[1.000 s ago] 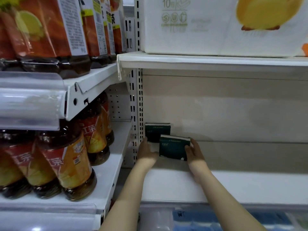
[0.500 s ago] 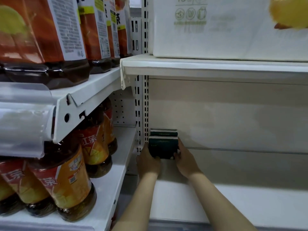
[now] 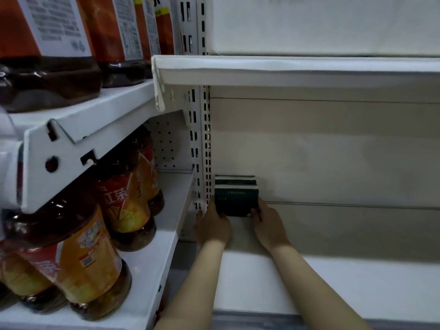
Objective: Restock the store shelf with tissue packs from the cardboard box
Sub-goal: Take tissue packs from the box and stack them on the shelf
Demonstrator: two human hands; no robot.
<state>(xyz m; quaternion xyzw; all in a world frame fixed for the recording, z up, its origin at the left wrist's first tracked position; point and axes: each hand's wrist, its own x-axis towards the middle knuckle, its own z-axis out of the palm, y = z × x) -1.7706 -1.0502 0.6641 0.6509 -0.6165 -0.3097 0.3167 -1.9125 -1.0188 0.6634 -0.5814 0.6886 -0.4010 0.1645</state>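
A dark green tissue pack [image 3: 235, 201] stands in the back left corner of the white shelf [image 3: 321, 284]. It sits right in front of a second dark green pack [image 3: 234, 181], whose top edge shows behind it. My left hand [image 3: 212, 226] holds the front pack's left side, close to the slotted shelf upright [image 3: 202, 151]. My right hand [image 3: 269, 226] holds its right side, with fingertips curled onto the front face. The cardboard box is out of view.
Rows of orange-labelled tea bottles [image 3: 78, 258] fill the neighbouring shelves on the left. A large white carton [image 3: 321, 25] sits on the shelf above. To the right of the packs the shelf surface and beige back panel [image 3: 333, 151] are bare.
Both hands have slid the front pack left and back, from beside the rear pack to directly in front of it in the corner. The camera has moved closer.
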